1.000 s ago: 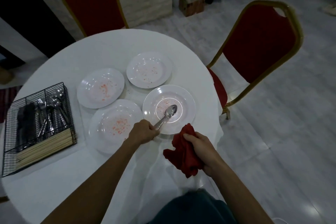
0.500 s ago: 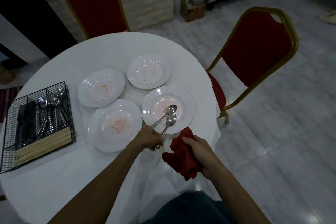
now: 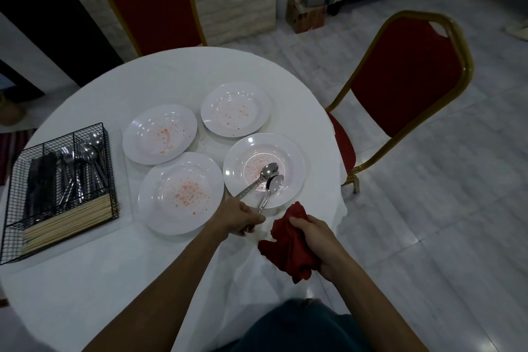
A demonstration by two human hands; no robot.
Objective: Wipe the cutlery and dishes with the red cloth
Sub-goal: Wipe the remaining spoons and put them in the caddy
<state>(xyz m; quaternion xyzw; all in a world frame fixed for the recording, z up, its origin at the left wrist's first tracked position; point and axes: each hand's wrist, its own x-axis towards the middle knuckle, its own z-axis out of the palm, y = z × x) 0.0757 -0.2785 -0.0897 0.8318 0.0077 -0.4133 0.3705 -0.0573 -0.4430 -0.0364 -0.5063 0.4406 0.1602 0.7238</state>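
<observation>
At the near edge of the round white table [image 3: 85, 280], the right hand [image 3: 317, 240] is clenched on a bunched red cloth [image 3: 288, 251], which hangs just off the table's near right rim. Just left of it, the left hand [image 3: 243, 217] is closed around the handle ends of two spoons [image 3: 264, 183]. Their long axes run from the hand up and to the right, fanning slightly apart, and both bowls point toward the far right and lie inside the nearest right plate [image 3: 264, 170]; the upper spoon's bowl is over the middle of that plate, the lower one just beside it. That plate carries faint orange-red specks.

To its left, touching or nearly touching its rim, the near left plate [image 3: 181, 193] holds a denser scatter of orange-red spots. Farther back, the far left plate [image 3: 160, 134] shows a reddish smear, and the far right plate [image 3: 235, 109] has light specks.

By the table's left edge sits a black wire caddy [image 3: 57, 191]. Its near compartment holds a row of pale chopsticks lying crosswise; the far compartments hold metal spoons and dark-handled cutlery, lying lengthwise, spoon bowls toward the far side.

Beyond the table stand two red chairs with gold frames: one [image 3: 154, 6] at the far side, one [image 3: 405, 80] to the right.
</observation>
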